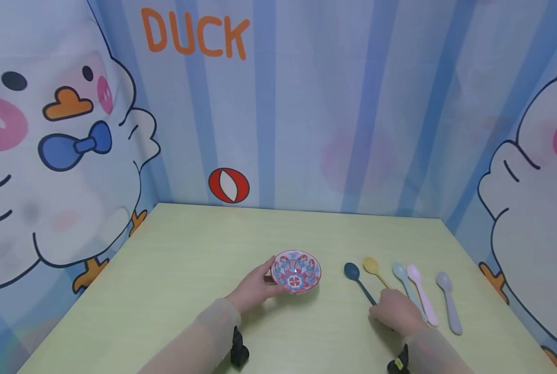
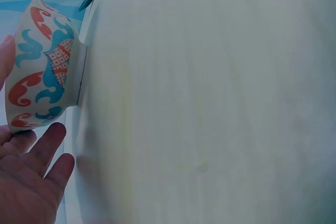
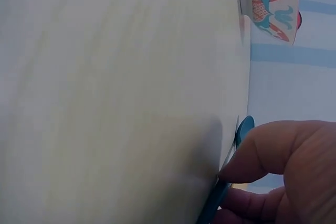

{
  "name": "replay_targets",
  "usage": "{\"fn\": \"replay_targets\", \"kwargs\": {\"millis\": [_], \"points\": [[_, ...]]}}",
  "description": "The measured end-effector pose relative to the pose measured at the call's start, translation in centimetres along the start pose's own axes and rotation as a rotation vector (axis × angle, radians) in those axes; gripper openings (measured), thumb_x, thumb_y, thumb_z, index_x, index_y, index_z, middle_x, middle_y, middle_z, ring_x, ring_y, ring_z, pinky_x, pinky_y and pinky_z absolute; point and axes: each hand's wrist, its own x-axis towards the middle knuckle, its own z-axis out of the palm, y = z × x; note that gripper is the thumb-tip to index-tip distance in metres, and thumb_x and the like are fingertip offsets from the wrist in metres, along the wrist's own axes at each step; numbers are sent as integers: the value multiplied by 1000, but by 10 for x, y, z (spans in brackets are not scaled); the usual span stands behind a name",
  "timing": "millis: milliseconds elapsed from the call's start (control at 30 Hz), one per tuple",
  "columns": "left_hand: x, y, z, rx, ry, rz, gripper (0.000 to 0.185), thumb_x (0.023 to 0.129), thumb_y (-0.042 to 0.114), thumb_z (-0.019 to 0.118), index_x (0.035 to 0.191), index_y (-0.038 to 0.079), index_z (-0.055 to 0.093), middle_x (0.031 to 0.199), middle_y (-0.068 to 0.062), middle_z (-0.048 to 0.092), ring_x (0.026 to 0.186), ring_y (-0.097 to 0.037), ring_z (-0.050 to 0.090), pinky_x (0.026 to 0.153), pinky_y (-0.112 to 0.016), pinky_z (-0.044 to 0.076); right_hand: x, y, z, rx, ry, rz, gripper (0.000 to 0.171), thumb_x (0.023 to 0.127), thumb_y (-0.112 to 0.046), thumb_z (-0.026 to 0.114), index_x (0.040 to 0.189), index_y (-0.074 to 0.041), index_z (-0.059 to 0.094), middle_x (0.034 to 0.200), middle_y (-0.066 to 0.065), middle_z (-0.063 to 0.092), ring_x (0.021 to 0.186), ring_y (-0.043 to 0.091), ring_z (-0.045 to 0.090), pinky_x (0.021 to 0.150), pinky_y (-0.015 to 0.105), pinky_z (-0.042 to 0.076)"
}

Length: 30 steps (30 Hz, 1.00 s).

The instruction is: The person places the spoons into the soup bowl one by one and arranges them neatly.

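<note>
Left hand (image 1: 252, 291) lies on the pale green table (image 1: 175, 270), left of centre, cupping the near-left side of the patterned bowl (image 1: 296, 271). Thumb rests against the bowl's rim side; in the left wrist view the fingers (image 2: 50, 153) lie loosely extended and slightly apart beside the bowl's wall (image 2: 42, 66), not wrapped round it. Bowl stands upright on its foot, red and blue pattern inside and out, roughly mid-table.

Right of the bowl, five spoons in a row, bowls pointing away, handles toward the person: dark blue spoon (image 1: 353, 272), yellow spoon (image 1: 372, 267), light blue spoon (image 1: 400, 272), pink spoon (image 1: 421, 293), grey spoon (image 1: 447, 298).

Right hand (image 1: 395, 311) sits over the near ends of the dark blue and yellow handles. Right wrist view shows fingertips (image 3: 247, 163) curled down, pinching the dark blue spoon's handle (image 3: 215, 198) against the table; spoon lies flat. Yellow handle mostly hidden under the hand.

Backdrop: blue-striped curtain (image 1: 306, 104) with cartoon ducks.
</note>
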Motion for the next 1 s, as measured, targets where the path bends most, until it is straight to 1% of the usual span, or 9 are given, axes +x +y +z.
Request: {"fn": "replay_targets", "kwargs": {"millis": [167, 267, 333, 467, 567, 667, 800, 867, 1000], "points": [[0, 0, 0, -7, -1, -2, 93, 81, 34, 78, 154, 13, 24, 141, -8, 47, 116, -24, 54, 91, -41, 49, 3, -3, 0, -29, -9, 16, 21, 73, -20, 64, 81, -1, 59, 72, 6, 53, 62, 22, 49, 55, 35, 40], [0, -1, 1, -16, -4, 2, 92, 82, 33, 78, 154, 13, 24, 139, -8, 48, 115, -23, 55, 89, -40, 50, 3, -3, 0, -10, -19, 20, 23, 74, -20, 65, 83, 0, 59, 73, 6, 53, 63, 22, 49, 56, 35, 41], [1, -1, 1, -19, -7, 4, 92, 82, 33, 78, 154, 13, 24, 138, -7, 49, 115, -23, 55, 89, -39, 50, 4, -3, 0, 19, -25, 17, 21, 75, -20, 65, 81, -1, 58, 72, 6, 53, 63, 21, 49, 56, 34, 41], [1, -2, 0, -27, -11, 5, 93, 81, 33, 78, 154, 13, 23, 138, -7, 49, 116, -23, 55, 90, -40, 50, 5, -1, -1, 127, -39, 11, 15, 80, -17, 63, 76, -4, 55, 68, 5, 53, 61, 19, 49, 55, 31, 40], [1, -2, 0, -26, -9, 8, 93, 82, 34, 78, 154, 13, 23, 140, -8, 48, 118, -24, 55, 91, -40, 49, 7, -1, -2, 209, -49, 17, 11, 83, -13, 61, 79, -4, 57, 65, 4, 55, 61, 18, 50, 56, 30, 41], [1, -2, 0, -24, -9, 6, 92, 82, 33, 77, 154, 13, 23, 140, -8, 47, 119, -25, 54, 92, -40, 49, 9, -1, -3, 288, -63, 43, 12, 84, -12, 59, 86, -1, 62, 67, 4, 56, 63, 18, 51, 57, 30, 41], [1, -2, 0, -31, -12, 7, 92, 83, 32, 77, 154, 13, 23, 139, -8, 48, 120, -26, 54, 92, -40, 49, 13, -1, -3, 401, -56, 93, 24, 87, -14, 59, 102, 3, 66, 75, 5, 59, 69, 19, 52, 60, 31, 42], [0, -1, 0, -35, -13, 11, 92, 83, 31, 77, 154, 12, 22, 139, -9, 48, 120, -26, 54, 92, -40, 49, 15, 0, -3, 457, -36, 105, 29, 88, -15, 58, 108, 5, 65, 77, 6, 59, 71, 20, 52, 62, 31, 42], [0, -1, 0, -38, -13, 8, 92, 83, 31, 77, 154, 12, 23, 139, -9, 48, 120, -26, 54, 92, -40, 49, 17, -1, -3, 603, 14, 121, 31, 91, -15, 58, 113, 7, 61, 82, 8, 60, 73, 19, 53, 64, 31, 43]]}}
